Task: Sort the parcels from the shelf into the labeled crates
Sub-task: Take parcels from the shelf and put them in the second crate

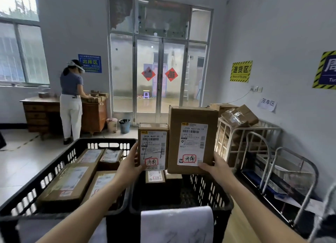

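My left hand (131, 163) grips a small cardboard parcel (153, 146) by its lower left edge, label facing me with a red-ringed handwritten mark. My right hand (215, 167) holds a larger cardboard parcel (192, 141) at its lower right corner, with the same red-ringed mark on its label. Both parcels are held upright, side by side, above a black crate (216, 193) with a white paper label (176, 224) on its near rim. Two small parcels (154, 176) lie at the crate's far end. A second black crate (54, 164) on the left holds several labelled parcels.
White wire roll cages (258, 148) with boxes stand at the right, against the wall. Another person (71, 100) works at a wooden desk (41, 111) at the back left. Two small bins (118, 124) stand by the glass doors. Open tiled floor lies on the left.
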Action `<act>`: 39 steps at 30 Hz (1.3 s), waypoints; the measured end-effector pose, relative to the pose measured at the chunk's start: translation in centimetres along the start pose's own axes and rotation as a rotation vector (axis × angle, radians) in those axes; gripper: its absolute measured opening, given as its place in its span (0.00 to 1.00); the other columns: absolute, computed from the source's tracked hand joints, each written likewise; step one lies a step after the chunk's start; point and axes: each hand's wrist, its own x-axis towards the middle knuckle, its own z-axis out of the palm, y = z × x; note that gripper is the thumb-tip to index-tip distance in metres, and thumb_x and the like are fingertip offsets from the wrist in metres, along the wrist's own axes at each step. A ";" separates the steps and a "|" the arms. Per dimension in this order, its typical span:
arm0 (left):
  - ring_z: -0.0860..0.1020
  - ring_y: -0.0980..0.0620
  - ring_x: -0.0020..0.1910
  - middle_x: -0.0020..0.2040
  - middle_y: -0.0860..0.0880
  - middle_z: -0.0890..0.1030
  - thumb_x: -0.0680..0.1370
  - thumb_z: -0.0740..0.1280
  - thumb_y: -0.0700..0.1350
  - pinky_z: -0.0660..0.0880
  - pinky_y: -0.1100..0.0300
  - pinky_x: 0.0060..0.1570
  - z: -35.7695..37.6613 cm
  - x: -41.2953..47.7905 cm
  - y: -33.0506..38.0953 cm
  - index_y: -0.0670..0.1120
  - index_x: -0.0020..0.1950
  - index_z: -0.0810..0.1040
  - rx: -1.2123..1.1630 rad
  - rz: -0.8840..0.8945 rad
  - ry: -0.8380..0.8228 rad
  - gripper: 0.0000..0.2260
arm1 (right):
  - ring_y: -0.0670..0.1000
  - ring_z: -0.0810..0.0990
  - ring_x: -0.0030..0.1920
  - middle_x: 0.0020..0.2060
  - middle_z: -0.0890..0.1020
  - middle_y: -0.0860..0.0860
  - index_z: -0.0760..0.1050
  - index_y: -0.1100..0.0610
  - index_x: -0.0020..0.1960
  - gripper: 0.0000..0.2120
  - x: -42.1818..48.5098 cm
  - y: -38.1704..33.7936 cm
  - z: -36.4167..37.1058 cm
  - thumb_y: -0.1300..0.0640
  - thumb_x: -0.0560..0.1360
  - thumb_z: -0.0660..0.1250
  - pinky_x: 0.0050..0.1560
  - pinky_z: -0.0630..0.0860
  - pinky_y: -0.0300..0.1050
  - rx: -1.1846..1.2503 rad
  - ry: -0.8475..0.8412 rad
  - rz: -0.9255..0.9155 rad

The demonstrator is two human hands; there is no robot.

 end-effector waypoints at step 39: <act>0.76 0.47 0.60 0.64 0.44 0.76 0.79 0.56 0.38 0.74 0.56 0.53 13.4 8.4 -13.8 0.42 0.64 0.71 0.285 -0.923 -0.719 0.14 | 0.49 0.74 0.44 0.44 0.76 0.50 0.72 0.56 0.47 0.13 10.5 17.4 5.4 0.55 0.68 0.74 0.45 0.72 0.43 -0.505 -0.755 0.899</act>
